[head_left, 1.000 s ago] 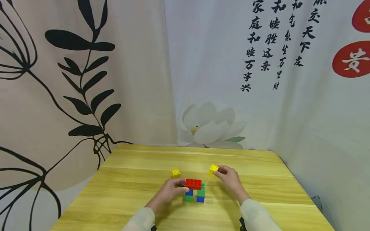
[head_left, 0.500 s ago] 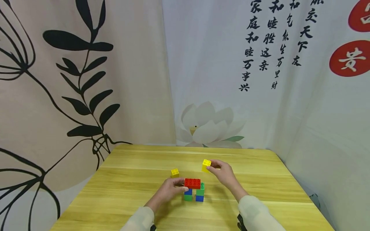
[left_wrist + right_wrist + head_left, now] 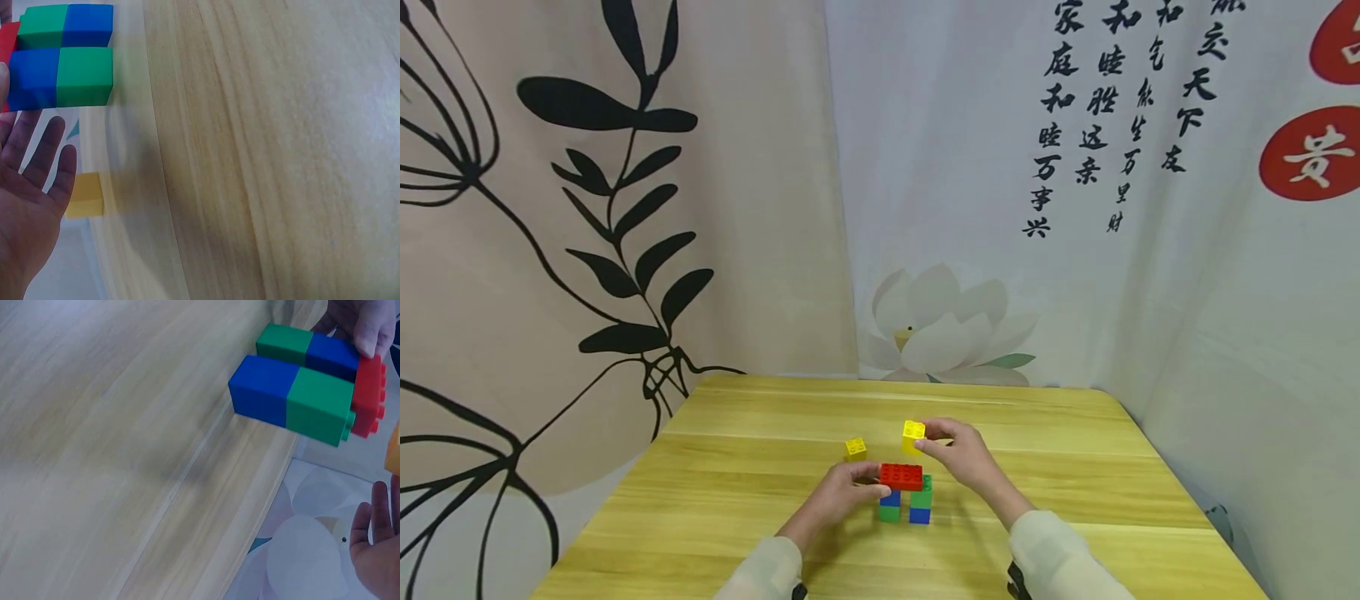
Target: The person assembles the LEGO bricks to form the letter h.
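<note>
A red building brick (image 3: 901, 477) lies across two short columns of bricks. The left column has a blue brick (image 3: 34, 78) over a green brick (image 3: 890, 514); the right one has a green brick (image 3: 320, 405) over a blue brick (image 3: 919, 516). My left hand (image 3: 842, 497) pinches the red brick at its left end, thumb in front. My right hand (image 3: 962, 454) pinches a yellow brick (image 3: 913, 435) in the air, behind and above the red one. In the right wrist view, only an edge of that yellow brick shows beside the fingers (image 3: 379, 509).
Another yellow brick (image 3: 855, 450) stands on the wooden table (image 3: 737, 467), behind my left hand. Beyond the table's far edge hangs a printed curtain (image 3: 775, 208) with plant shapes and writing.
My right hand has carried its yellow brick leftward, from the right of the columns to a spot behind the red brick. The left hand has kept its hold.
</note>
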Available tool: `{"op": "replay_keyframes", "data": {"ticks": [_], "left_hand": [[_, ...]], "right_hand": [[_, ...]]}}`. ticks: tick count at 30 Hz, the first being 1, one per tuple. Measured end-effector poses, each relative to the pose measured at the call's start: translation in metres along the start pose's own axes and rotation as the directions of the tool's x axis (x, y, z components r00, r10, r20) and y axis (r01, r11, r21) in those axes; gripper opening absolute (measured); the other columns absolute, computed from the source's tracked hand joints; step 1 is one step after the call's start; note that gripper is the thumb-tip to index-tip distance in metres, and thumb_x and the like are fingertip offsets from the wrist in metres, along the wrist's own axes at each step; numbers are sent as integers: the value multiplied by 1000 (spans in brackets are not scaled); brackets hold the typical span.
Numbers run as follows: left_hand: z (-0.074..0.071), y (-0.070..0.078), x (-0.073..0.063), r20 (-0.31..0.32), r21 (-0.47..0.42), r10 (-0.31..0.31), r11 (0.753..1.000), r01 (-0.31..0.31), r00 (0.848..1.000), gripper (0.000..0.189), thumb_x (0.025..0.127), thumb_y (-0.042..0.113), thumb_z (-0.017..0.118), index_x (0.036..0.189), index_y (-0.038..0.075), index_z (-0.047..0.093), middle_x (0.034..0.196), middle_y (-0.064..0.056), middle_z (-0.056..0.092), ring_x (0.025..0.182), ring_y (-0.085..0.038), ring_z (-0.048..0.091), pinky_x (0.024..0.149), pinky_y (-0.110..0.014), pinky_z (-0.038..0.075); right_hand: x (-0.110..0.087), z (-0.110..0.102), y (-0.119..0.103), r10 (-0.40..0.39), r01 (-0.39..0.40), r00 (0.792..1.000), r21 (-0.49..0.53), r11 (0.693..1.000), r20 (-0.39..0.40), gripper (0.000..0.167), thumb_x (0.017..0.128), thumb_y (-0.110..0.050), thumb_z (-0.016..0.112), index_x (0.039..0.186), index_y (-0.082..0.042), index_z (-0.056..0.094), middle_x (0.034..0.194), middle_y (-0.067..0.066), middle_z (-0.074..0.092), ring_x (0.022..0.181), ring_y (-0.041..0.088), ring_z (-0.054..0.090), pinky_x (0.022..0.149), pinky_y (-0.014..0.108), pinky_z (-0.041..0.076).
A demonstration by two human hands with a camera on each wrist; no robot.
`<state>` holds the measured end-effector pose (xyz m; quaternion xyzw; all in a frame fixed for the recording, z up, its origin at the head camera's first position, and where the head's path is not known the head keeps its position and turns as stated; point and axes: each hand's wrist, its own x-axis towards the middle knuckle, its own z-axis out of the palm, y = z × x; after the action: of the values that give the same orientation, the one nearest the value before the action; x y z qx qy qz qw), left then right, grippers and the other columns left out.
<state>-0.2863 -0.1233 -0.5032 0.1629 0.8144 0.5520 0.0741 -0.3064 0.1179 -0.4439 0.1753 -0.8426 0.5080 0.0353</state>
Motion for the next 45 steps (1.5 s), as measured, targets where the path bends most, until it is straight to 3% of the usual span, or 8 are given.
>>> {"op": "replay_keyframes", "data": {"ticks": [17, 26, 34, 45], "left_hand": [[1, -1, 2, 4, -18, 5, 1000, -5, 1000, 35, 91, 29, 73, 120, 9, 70, 108, -2, 71, 99, -20, 63, 86, -41, 53], [1, 0, 1, 1, -23, 0, 1000, 0, 1000, 34, 92, 27, 73, 120, 9, 70, 109, -3, 70, 101, -22, 63, 87, -43, 53], [2, -1, 2, -10, -2, -1, 1000, 1, 1000, 37, 90, 28, 74, 122, 10, 69, 110, -2, 70, 100, -21, 63, 87, -43, 53], [1, 1, 2, 2, -8, -22, 1000, 22, 1000, 38, 90, 30, 74, 122, 10, 69, 110, -1, 70, 101, -20, 63, 87, -42, 53]], "right_hand": [[-2, 11, -8, -31, 35, 993, -27, 999, 118, 42, 92, -32, 72, 126, -8, 67, 115, 4, 67, 101, 23, 64, 87, 40, 54], [-5, 15, -6, -31, 35, 989, -23, 999, 146, 41, 92, -33, 73, 125, -9, 68, 117, 4, 67, 107, 27, 61, 86, 39, 54], [-5, 20, -4, -13, 19, 985, -34, 999, 170, 42, 91, -36, 73, 125, -12, 68, 117, 1, 66, 107, 22, 60, 83, 32, 54], [-3, 24, 0, -29, 37, 987, -48, 998, 160, 41, 91, -36, 73, 124, -11, 69, 115, 1, 67, 106, 23, 60, 84, 37, 53]]}}
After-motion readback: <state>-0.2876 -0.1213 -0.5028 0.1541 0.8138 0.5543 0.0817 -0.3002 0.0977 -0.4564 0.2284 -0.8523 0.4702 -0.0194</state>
